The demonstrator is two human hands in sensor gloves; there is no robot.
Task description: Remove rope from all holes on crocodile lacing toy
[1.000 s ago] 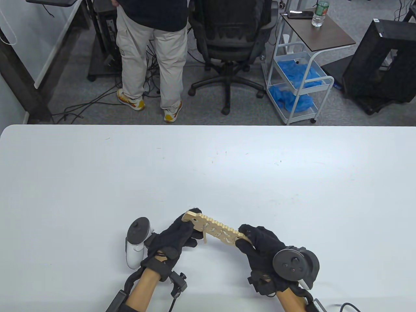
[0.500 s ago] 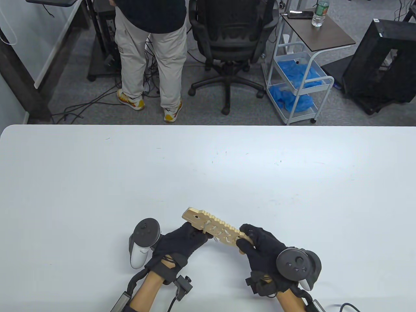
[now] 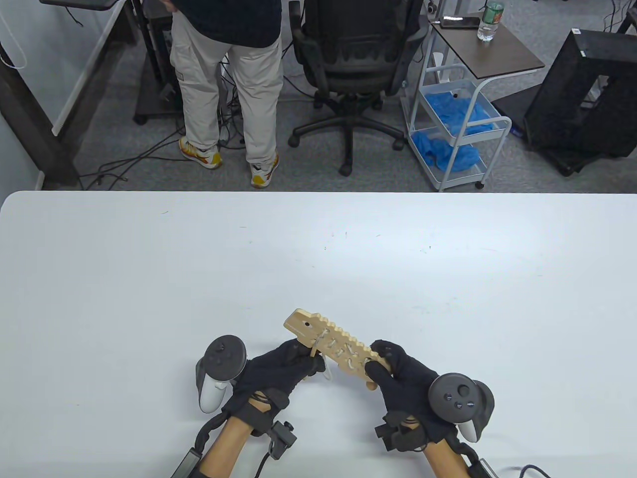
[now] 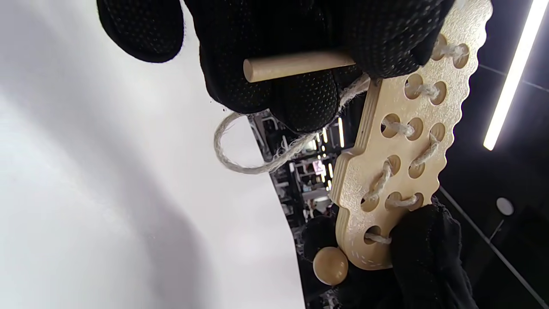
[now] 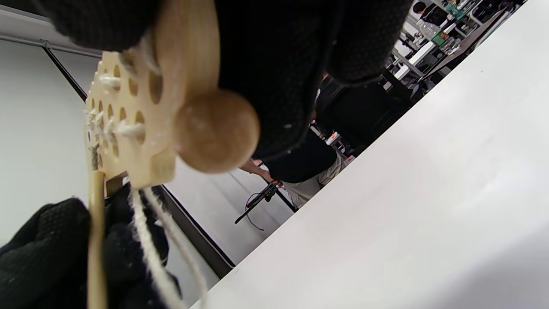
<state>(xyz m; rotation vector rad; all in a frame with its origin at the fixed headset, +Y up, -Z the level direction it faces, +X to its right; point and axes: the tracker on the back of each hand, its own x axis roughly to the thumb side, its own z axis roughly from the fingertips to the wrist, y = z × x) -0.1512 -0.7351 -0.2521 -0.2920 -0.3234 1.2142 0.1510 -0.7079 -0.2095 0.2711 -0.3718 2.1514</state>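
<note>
The wooden crocodile lacing toy [image 3: 332, 346] is held above the table's near edge, slanting from far left to near right. White rope [image 4: 388, 171] zigzags through several of its holes. My right hand [image 3: 380, 362] grips the toy's near-right end, where a round wooden bead [image 5: 216, 131] sits under my fingers. My left hand [image 3: 309, 362] pinches the rope's wooden needle [image 4: 296, 65] beside the toy's left part. A slack loop of rope [image 4: 240, 161] hangs below those fingers.
The white table [image 3: 149, 279] stretches wide beyond the hands. A person [image 3: 226, 84] stands past its far edge beside an office chair [image 3: 351, 59]. A white cart [image 3: 455, 124] with blue material stands at the back right.
My left hand left the toy's head end and drew back to the needle at its near side, and a rope loop now shows. The toy turned slightly and shifted right.
</note>
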